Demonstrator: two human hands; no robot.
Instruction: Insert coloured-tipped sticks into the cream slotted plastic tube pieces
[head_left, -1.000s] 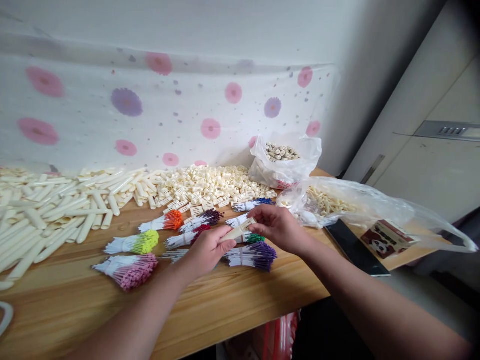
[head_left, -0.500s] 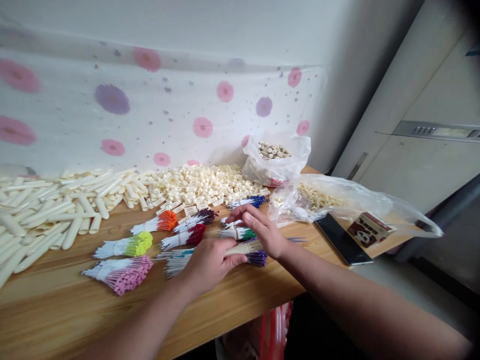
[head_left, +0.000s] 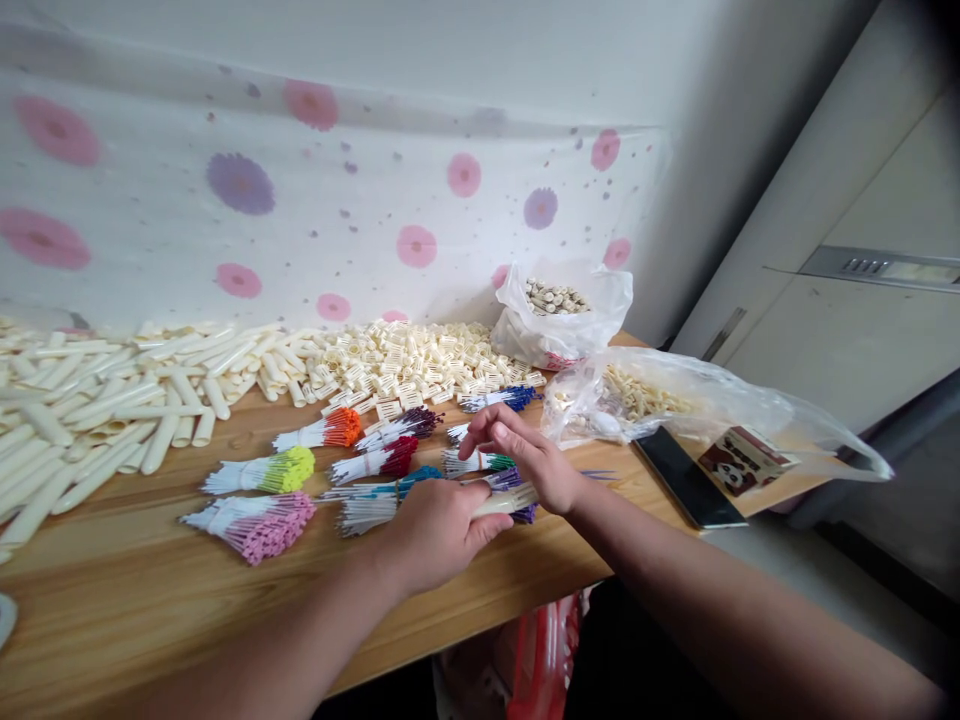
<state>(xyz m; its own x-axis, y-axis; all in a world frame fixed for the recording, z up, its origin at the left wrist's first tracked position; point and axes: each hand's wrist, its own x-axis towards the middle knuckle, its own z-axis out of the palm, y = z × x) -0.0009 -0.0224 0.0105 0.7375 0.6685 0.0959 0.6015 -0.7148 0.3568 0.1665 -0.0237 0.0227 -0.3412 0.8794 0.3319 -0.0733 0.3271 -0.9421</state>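
Note:
My left hand is closed around a cream plastic pen barrel, which points to the right. At the barrel's far end is my right hand, its fingers stretched out and slightly curled, the palm side touching or very near the tip. Close about the hands lie bundles of thin pen refills with coloured ends: purple, green, light blue and dark red. Further left are the pink bundle, the yellow bundle and the orange bundle. A dark blue bundle lies behind.
Long cream tubes are heaped at the left, beside a pile of short slotted cream pieces. A white bag of small parts and a clear bag stand right. A black phone and a small box lie near the table's edge.
The view has shifted slightly, so the table's contents sit a little further right in the picture. My left hand and the pen barrel have edged right, closer to my right palm.

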